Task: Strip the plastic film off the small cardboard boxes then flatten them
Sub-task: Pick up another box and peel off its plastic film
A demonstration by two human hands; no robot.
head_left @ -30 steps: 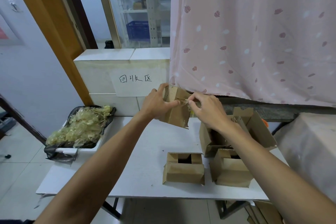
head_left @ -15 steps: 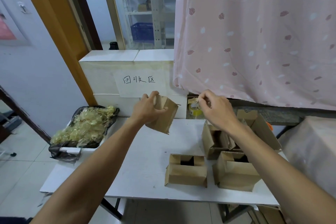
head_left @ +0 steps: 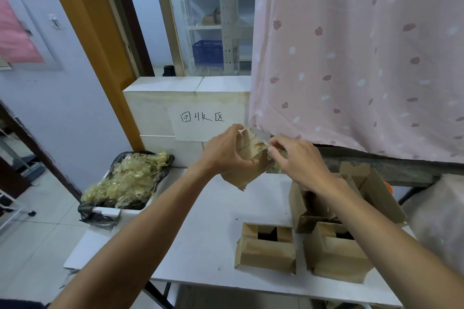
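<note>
Brown cardboard box [head_left: 247,165], small, held up and tilted above the far side of the white table [head_left: 200,221], clear of the surface. Left hand [head_left: 223,155] grips it from the left, fingers curled over the near face and thumb up by the top edge. One top flap stands up, with a dotted line of perforations showing on it.

Right hand [head_left: 298,160] is just beside the box on its right. Its fingertips pinch a wisp of clear, yellowish plastic film [head_left: 263,145] at the box's upper right edge. The film is thin and crinkled, and how much of it wraps the box cannot be told.

Three more brown cardboard boxes on the table's right half:
- one front and centre [head_left: 266,251], flaps folded in around a square gap
- one just to its right [head_left: 336,261], partly behind the right forearm
- one behind those [head_left: 305,206], open, flaps standing

At the table's left edge, a white tray lined with a black bag [head_left: 100,218], heaped with crumpled yellowish film scraps [head_left: 125,178].

Behind: a white paper sign with handwritten characters [head_left: 200,120] on a white block, and a pink patterned curtain [head_left: 364,57] on the right
</note>
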